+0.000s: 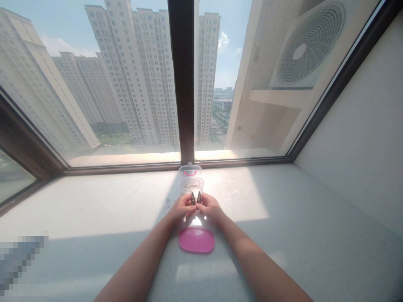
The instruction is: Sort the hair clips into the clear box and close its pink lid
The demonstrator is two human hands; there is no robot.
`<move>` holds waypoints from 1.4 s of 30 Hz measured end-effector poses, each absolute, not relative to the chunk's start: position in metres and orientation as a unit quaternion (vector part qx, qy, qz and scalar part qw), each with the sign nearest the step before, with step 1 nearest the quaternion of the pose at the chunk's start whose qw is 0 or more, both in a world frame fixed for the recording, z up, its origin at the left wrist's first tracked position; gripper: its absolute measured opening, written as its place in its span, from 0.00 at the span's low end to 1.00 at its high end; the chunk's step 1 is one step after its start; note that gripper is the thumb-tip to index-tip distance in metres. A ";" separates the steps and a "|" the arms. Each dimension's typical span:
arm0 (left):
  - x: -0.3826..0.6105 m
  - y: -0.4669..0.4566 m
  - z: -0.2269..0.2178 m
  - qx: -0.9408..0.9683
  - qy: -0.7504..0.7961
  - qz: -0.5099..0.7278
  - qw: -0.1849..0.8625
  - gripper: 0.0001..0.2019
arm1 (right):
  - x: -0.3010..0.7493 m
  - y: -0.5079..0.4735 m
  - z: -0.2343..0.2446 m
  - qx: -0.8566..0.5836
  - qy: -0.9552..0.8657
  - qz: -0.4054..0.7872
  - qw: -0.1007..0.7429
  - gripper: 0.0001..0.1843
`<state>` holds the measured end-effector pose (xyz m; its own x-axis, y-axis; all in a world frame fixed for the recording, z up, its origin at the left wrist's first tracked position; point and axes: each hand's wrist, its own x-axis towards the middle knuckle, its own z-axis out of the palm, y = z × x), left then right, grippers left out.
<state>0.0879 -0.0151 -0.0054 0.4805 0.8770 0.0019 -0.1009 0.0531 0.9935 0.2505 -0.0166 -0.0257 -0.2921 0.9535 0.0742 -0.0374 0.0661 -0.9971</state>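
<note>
My left hand [181, 206] is closed, with a small dark pointed clip [193, 198] upright between its fingertips. In my right hand [210, 207], a matching dark clip [199, 196] is pinched the same way, tip up. The two hands almost meet, and the clips stand side by side with a narrow gap. Just beyond them sits a clear plastic box [202, 183] with thin brownish things inside, too small to make out. Its clear lid [189, 167] with a pink handle is raised behind it. A pink oval tray [196, 240] lies nearer me, below the hands.
The pale sill [103, 201] runs up to a window with a dark frame post [183, 84] behind the box. A white wall [355, 138] bounds the right side. A pixelated patch [19, 264] covers the lower left corner.
</note>
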 end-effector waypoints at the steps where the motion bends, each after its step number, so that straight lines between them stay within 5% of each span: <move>1: 0.088 -0.015 -0.006 0.575 0.338 0.380 0.641 0.13 | 0.251 -0.017 -0.026 -0.396 -0.579 0.556 0.446 0.09; 42: 0.088 -0.016 -0.005 0.571 0.341 0.390 0.637 0.14 | 0.253 -0.017 -0.029 -0.392 -0.602 0.532 0.447 0.08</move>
<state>0.0879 -0.0159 -0.0046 0.4636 0.8860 0.0107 -0.1061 0.0435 0.9934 0.2526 -0.0174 -0.0291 -0.2924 0.9486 0.1214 -0.0035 0.1258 -0.9920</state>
